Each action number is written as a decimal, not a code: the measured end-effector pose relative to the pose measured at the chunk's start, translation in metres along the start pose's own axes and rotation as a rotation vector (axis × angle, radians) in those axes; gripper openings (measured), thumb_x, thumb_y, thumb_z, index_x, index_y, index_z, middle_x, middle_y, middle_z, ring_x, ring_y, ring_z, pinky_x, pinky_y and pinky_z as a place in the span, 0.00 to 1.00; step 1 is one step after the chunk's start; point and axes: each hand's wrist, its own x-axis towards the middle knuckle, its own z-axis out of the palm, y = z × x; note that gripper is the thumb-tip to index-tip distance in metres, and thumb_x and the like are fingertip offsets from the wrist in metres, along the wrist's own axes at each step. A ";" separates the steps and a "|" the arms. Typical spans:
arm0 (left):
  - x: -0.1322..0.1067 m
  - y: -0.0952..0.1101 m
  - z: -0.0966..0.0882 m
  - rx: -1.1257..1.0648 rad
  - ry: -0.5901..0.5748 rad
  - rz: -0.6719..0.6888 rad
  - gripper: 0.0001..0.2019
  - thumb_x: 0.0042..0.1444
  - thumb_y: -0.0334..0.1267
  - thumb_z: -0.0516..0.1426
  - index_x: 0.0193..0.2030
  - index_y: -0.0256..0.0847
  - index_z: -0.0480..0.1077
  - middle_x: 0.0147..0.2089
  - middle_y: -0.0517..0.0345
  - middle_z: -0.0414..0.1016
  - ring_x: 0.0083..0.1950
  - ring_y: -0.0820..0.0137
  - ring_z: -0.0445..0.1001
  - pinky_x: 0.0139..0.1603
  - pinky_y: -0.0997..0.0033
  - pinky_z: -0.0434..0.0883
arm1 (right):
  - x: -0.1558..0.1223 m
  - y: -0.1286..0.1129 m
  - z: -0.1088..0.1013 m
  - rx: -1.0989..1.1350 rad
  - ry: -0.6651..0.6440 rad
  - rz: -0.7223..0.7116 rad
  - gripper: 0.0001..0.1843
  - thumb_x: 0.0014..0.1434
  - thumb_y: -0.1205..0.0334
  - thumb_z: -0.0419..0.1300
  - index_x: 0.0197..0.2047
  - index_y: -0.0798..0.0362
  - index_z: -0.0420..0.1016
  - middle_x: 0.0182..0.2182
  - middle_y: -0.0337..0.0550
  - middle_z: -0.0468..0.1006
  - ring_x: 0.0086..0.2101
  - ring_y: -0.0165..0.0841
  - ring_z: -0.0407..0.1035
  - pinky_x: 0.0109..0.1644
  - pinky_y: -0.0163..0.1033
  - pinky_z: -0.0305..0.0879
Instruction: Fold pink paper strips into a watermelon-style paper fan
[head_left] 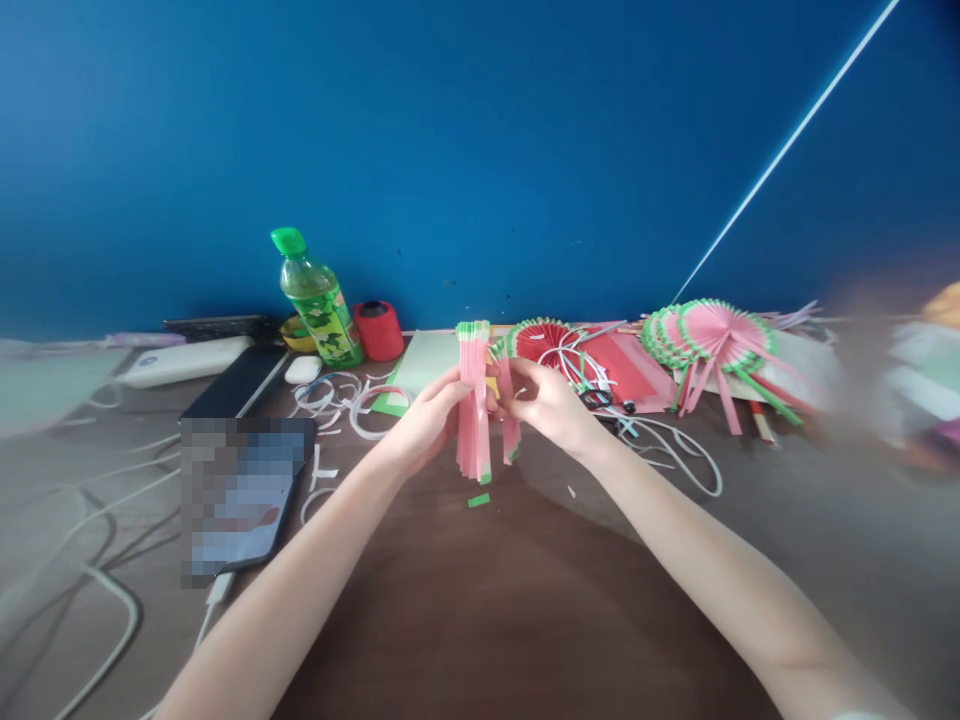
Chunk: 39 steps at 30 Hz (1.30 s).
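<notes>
Pleated pink paper (472, 410) with green ends stands upright between my hands, above the table. My left hand (433, 415) is closed round its left side, thumb across the front. My right hand (541, 398) pinches a narrower folded pink strip (511, 425), also green at its ends, just to the right. Whether the two pieces are joined behind my fingers is hidden. Something yellow shows between them. A small green paper scrap (478, 500) lies on the table below the paper.
Finished pink and green paper fans (724, 335) lie at the right, a red one (541, 340) behind my right hand. A green-capped bottle (319, 300), red thread spool (379, 330), phone (251, 500) and white cables (105, 580) are on the left. A blue wall (465, 150) rises behind.
</notes>
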 end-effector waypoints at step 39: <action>0.002 -0.009 -0.003 -0.262 -0.234 -0.131 0.07 0.57 0.37 0.53 0.39 0.37 0.66 0.28 0.59 0.69 0.34 0.69 0.74 0.39 0.69 0.68 | -0.004 -0.006 -0.015 0.346 -0.100 0.006 0.16 0.51 0.52 0.63 0.35 0.51 0.62 0.17 0.32 0.69 0.16 0.26 0.65 0.19 0.32 0.61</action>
